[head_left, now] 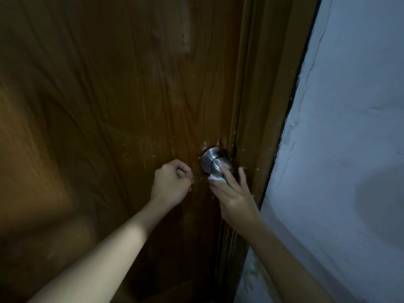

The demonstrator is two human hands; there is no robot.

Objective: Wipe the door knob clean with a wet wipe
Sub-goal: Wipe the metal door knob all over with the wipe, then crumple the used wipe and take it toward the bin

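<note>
A round brushed-steel door knob [211, 160] sticks out of a brown wooden door [122, 101], near the door's right edge. My right hand [235, 196] reaches up from below and presses a white wet wipe [215, 178] against the knob's lower right side; most of the wipe is hidden under my fingers. My left hand [171, 184] is curled into a loose fist just left of the knob, resting against the door and holding nothing that I can see.
The brown door frame [258, 106] runs just right of the knob. Beyond it a pale blue-white wall [349, 149] with cracked paint fills the right side. Chipped wood and light specks surround the knob's base. The light is dim.
</note>
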